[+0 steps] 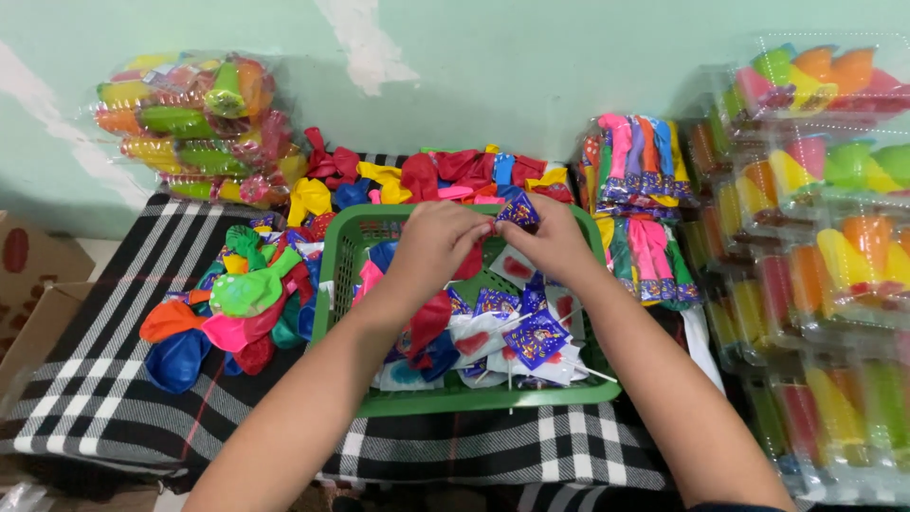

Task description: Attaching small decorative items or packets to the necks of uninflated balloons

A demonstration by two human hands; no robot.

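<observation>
Together, both hands [493, 237] pinch a blue starry packet [518, 210]; red balloon [471, 261] beneath.

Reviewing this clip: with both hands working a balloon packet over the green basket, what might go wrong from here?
1. The left hand and right hand pinch a small packet and a red balloon between them; either may slip into the green basket and get lost among the similar packets.
2. A forearm might nudge the loose balloon pile beside the basket off the checked cloth.

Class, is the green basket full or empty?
Partly full: the green basket holds balloons and small packets, with mesh wall showing.
</observation>
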